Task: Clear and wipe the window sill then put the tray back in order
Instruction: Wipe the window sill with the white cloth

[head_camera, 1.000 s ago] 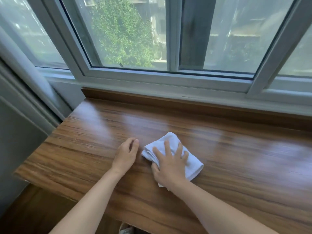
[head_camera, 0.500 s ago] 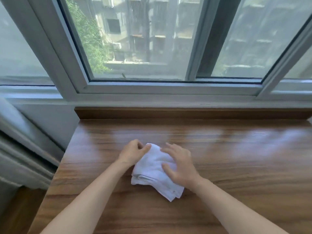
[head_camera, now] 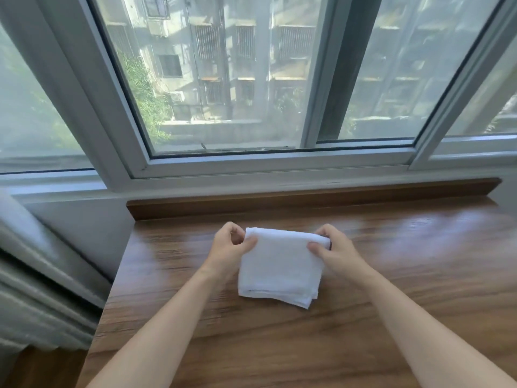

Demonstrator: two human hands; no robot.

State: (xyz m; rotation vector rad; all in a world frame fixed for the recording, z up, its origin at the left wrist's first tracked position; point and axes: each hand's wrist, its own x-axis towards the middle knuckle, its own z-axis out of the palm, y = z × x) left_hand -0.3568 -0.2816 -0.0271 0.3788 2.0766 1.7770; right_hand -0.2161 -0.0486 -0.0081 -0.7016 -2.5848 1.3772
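White cloth [head_camera: 278, 271] lies folded into a thick square on the wooden window sill [head_camera: 419, 275], near the back, just short of the raised wood strip [head_camera: 307, 198] under the window frame [head_camera: 279, 163]. Far edge of the cloth is lifted slightly; near edge rests on the wood, layers showing at the near right corner.

Left hand [head_camera: 230, 247] pinches the far left corner, thumb over the top, fingers [head_camera: 237, 229] curled behind. Right hand [head_camera: 335, 247] pinches the far right corner the same way. Both clenched on the cloth, not flat on it.

I judge the step in hand to be refolding the cloth for a fresh wiping face. To do it well, I'd keep both corners level so the fold lands square, lay the far edge down evenly, then press flat with one palm before any stroke. Loose layers at the near corner may drag open; tuck them under.

The sill in view is bare and glossy, so clearing looks done here. No tray in view; I cannot tell where it sits. Curtain [head_camera: 33, 289] hangs at far left, well apart from the cloth.
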